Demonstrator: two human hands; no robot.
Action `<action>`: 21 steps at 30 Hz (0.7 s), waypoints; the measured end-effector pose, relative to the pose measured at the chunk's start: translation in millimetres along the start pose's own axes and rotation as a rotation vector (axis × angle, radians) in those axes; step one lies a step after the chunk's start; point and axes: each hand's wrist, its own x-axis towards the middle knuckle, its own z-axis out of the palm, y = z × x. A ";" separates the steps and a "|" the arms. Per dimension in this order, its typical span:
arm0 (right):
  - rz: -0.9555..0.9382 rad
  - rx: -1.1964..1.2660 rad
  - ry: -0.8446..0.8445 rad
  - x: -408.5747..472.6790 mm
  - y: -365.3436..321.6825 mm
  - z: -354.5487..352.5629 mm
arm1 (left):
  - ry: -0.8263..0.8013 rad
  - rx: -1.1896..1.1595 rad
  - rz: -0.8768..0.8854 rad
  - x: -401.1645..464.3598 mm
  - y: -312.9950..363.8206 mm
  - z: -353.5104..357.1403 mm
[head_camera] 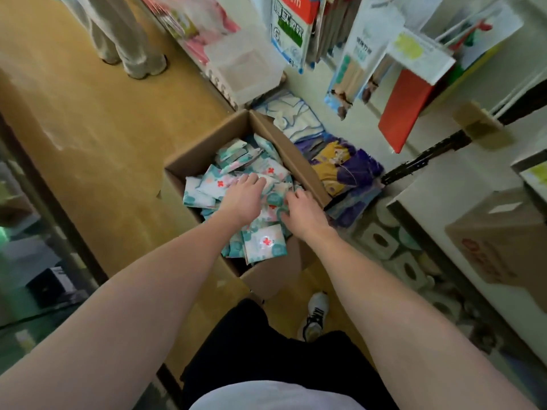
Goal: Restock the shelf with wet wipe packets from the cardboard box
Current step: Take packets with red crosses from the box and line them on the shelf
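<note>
Cardboard box (pixel 204 155) holds wet wipe packets (pixel 265 242); left hand (pixel 244 199) and right hand (pixel 302 210) fingers curled among them, grasp unclear.

Yellowish floor (pixel 97 119), possibly vinyl, white shelving (pixel 461 184)

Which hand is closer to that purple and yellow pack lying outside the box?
The right hand. It is in the cardboard box by the wall beside the purple and yellow pack; the left hand is farther across the wet wipe packets.
</note>
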 end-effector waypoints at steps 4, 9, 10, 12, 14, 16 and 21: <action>0.009 -0.001 0.005 30.7 -5.3 -6.5 | -0.154 -0.010 0.026 27.5 -20.9 -1.2; 0.086 -0.033 -0.098 61.7 -13.8 -5.8 | -0.352 -0.027 0.066 48.6 -34.2 -0.1; 0.102 -0.034 -0.140 65.8 -14.3 -4.8 | -0.375 -0.027 0.076 51.7 -34.9 -0.3; 0.133 -0.007 -0.218 72.8 -13.4 -3.4 | -0.419 -0.013 0.092 57.5 -34.9 -0.7; 0.149 0.011 -0.264 77.3 -12.9 -1.0 | -0.451 0.033 0.108 62.1 -33.1 -1.2; 0.155 -0.023 -0.266 78.8 -14.8 3.3 | -0.450 0.073 0.130 65.2 -31.3 0.1; 0.207 -0.103 -0.288 76.7 -23.7 8.4 | -0.339 0.253 0.172 64.7 -28.8 2.8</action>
